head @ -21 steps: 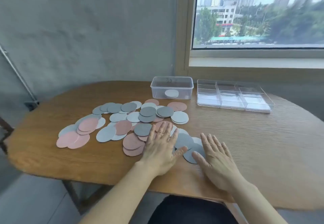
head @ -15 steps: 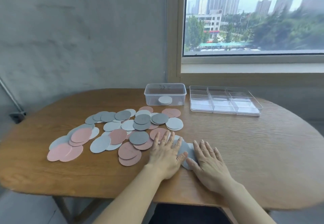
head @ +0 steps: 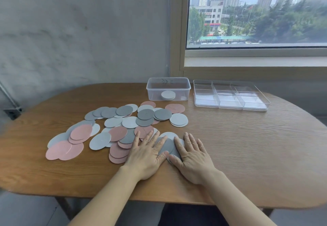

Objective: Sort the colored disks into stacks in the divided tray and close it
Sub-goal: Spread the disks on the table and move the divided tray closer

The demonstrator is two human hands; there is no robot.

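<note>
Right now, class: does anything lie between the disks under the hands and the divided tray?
Nothing visible: bare table separates the hands from the divided tray; the clear tub sits beside that path.

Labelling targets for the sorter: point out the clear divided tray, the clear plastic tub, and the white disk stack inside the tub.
Clear divided plastic tray (head: 230, 105): head view, near front rim.
Clear rectangular plastic tub (head: 152, 94): head view, left part of front wall.
White round disk stack (head: 168, 95): head view, top disk's centre, seen through the tub wall.

A high-rise room: bare concrete wall (head: 79, 31), city-view window (head: 256, 11).
</note>
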